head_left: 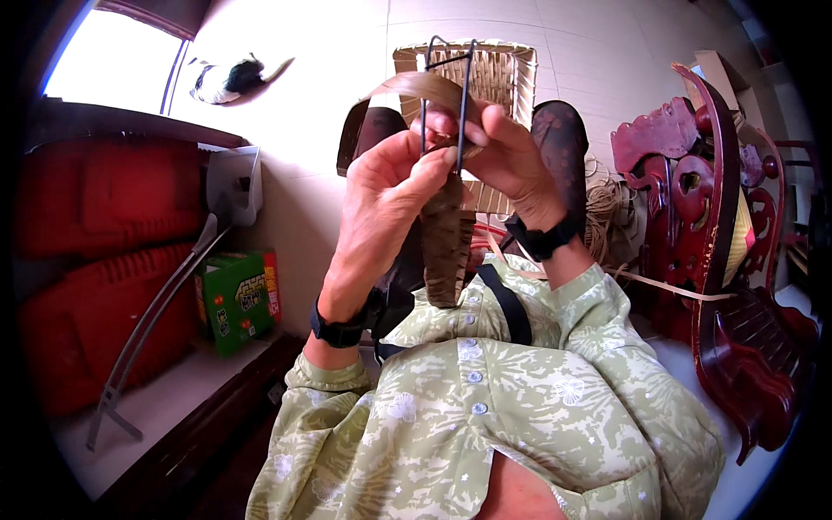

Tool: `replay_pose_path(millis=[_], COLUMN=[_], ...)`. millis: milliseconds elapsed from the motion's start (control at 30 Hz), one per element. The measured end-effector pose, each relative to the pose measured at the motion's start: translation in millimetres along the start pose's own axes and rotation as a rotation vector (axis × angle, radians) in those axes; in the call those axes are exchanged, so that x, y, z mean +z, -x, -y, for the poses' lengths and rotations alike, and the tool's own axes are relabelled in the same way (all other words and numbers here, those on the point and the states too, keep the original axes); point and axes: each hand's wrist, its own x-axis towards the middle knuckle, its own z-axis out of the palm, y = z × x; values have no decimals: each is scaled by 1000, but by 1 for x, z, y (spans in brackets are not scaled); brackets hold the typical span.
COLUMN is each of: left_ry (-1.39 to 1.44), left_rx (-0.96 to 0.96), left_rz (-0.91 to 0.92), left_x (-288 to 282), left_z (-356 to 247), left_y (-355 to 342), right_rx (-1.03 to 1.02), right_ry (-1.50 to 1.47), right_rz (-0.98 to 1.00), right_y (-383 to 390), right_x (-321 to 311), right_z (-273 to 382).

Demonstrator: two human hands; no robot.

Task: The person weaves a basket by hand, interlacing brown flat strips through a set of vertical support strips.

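Between my hands stands a dark wire frame (469,78) with two long prongs joined by a crosspiece near the top. A flat, glossy brown strip (416,84) arches leftward across the frame and bends down at its far end. Below my fingers a brown woven band (445,243) hangs toward my lap. My left hand (381,186) is closed, its thumb and fingers pinching the lower frame where the woven band meets it. My right hand (516,165) curls in from the right, fingers closed at the strip beside the right prong. The exact contact of its fingertips is partly hidden.
A pale woven rectangular piece (503,65) stands beyond my hands, between my knees. Coiled cord (609,208) lies right, near a carved dark-red wooden chair (715,199). At left are red cases (113,277), a dustpan (234,186) and a green box (238,299). A cat-like black-and-white animal (230,82) lies farther off.
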Motion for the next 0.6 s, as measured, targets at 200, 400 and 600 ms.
replay_pose_path(millis=[200,400,600], left_ry=[-28,-43,-105], left_rx=[-23,-69,-20], left_rz=[52,85,92], left_x=[-14,-15,-32], left_z=[0,-3,1], left_y=[2,0,-10], right_rx=[-295,-416,-653], right_ry=[43,-109,152], right_rz=[-206,-107,-810], right_y=[56,189,331], right_x=[-23,-24,-7], right_z=[58,184,263])
